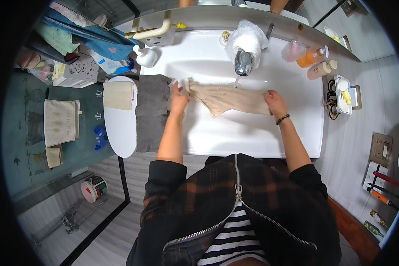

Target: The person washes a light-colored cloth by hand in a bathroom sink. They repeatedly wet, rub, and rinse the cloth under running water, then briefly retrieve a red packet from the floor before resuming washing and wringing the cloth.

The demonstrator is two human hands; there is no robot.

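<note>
A beige cloth [232,99] is stretched sideways over the basin of the white washbasin [252,141]. My right hand [275,103] grips its right end, with a dark bead bracelet at the wrist. Beside the cloth's left end is my left hand [179,100], fingers apart and pointing up; whether the thumb touches the fabric is hard to see. From the chrome faucet [244,65] a thin stream of water falls on the cloth's far edge. A white towel [247,35] wraps the faucet's back. Grey cloths [153,99] hang over the basin's left rim.
Pump bottles, one orange [308,58] and one beige [319,70], stand at the basin's back right. A white soap dispenser [145,56] sits back left. Further left is a white toilet lid [119,129] bearing a folded cream cloth [118,95]. A soap tray [344,94] hangs on the right wall.
</note>
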